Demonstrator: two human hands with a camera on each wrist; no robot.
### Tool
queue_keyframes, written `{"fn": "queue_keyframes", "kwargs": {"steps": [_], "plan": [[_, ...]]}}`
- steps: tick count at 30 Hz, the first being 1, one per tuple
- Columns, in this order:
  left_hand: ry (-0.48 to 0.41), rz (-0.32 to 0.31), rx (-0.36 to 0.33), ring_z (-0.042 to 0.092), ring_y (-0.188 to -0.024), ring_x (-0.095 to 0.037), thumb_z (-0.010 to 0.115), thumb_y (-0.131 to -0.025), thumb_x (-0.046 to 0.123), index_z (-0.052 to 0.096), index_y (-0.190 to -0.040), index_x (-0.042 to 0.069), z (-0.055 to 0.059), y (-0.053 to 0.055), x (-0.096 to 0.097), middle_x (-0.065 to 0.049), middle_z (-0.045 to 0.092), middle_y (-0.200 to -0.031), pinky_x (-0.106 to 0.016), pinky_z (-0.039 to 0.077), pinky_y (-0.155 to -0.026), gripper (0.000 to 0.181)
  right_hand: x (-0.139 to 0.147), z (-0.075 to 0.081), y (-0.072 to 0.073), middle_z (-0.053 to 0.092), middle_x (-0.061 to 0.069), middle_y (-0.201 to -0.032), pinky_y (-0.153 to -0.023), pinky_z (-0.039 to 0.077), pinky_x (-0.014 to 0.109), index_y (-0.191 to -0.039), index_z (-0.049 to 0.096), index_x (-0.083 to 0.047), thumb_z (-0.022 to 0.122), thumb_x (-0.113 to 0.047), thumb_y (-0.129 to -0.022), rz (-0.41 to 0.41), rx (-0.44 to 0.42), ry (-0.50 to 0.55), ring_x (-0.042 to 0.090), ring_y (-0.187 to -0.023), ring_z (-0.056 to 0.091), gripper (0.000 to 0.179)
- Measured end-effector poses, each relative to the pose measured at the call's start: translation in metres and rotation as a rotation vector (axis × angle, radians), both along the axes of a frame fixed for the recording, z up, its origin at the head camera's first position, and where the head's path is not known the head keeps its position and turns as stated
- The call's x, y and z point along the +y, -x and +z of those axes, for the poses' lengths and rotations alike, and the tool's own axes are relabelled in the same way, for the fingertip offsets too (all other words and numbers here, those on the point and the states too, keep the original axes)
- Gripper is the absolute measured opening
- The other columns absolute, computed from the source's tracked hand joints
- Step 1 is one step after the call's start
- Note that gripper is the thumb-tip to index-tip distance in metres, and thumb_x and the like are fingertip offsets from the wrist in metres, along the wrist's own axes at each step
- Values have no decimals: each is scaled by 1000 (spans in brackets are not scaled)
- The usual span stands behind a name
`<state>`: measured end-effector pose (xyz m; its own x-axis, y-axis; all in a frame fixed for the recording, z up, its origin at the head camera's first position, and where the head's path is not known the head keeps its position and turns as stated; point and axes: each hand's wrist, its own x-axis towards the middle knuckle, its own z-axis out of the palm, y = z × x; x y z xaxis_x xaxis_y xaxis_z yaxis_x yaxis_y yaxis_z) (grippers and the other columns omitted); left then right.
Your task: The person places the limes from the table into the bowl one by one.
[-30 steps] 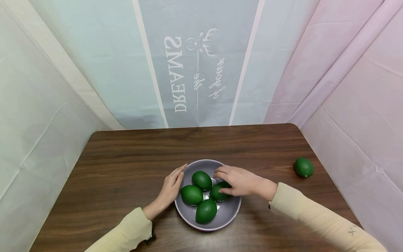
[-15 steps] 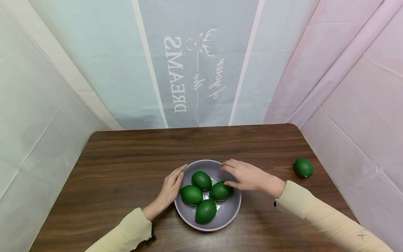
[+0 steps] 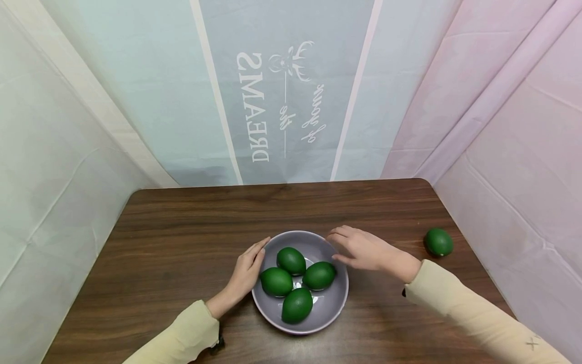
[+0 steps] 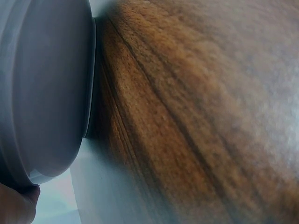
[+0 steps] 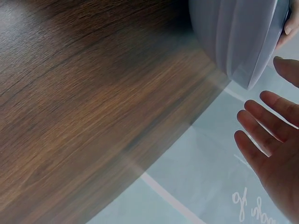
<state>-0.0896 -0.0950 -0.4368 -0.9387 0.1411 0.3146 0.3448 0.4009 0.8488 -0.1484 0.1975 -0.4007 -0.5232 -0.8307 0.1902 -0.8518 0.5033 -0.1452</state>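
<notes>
Several dark green lemon-shaped fruits, perhaps limes, lie in a grey-purple bowl (image 3: 329, 308) near the table's front. Among them, one lime (image 3: 319, 276) sits at the bowl's right side. My left hand (image 3: 245, 270) rests along the bowl's left rim with fingers extended; in the left wrist view a fingertip (image 4: 18, 205) shows at the bowl's edge. Over the right rim hovers my right hand (image 3: 364, 248), fingers spread and holding nothing. From the right wrist view, the right hand's fingers (image 5: 271, 128) are apart from the bowl (image 5: 243, 42).
Another lime (image 3: 438, 242) lies alone near the right edge of the dark wooden table (image 3: 182, 227). Pale curtains or sheets with printed lettering (image 3: 256, 106) hang behind the table and along both sides.
My right hand has let go of the lime at the bowl's right side and drawn back to the right, over the rim. The left hand stays at the bowl.
</notes>
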Motion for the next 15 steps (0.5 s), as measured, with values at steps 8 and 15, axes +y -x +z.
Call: {"fn": "queue_keyframes", "kwargs": {"steps": [8, 15], "plan": [[-15, -4, -22, 52, -111, -33, 44, -92, -5, 54, -122, -6, 1, -1, 0, -23, 56, -118, -46, 39, -94, 31, 9, -1, 2, 57, 6, -108, -89, 45, 36, -112, 59, -3, 67, -24, -82, -52, -16, -15, 21, -103, 54, 38], [-10, -4, -18, 53, -111, -33, 44, -92, -5, 54, -122, -6, 2, -1, -1, -22, 57, -118, -46, 40, -93, 31, 17, -3, 2, 57, 7, -109, -88, 45, 38, -113, 59, -3, 67, -23, -81, -83, -29, -15, 22, -103, 54, 39]]}}
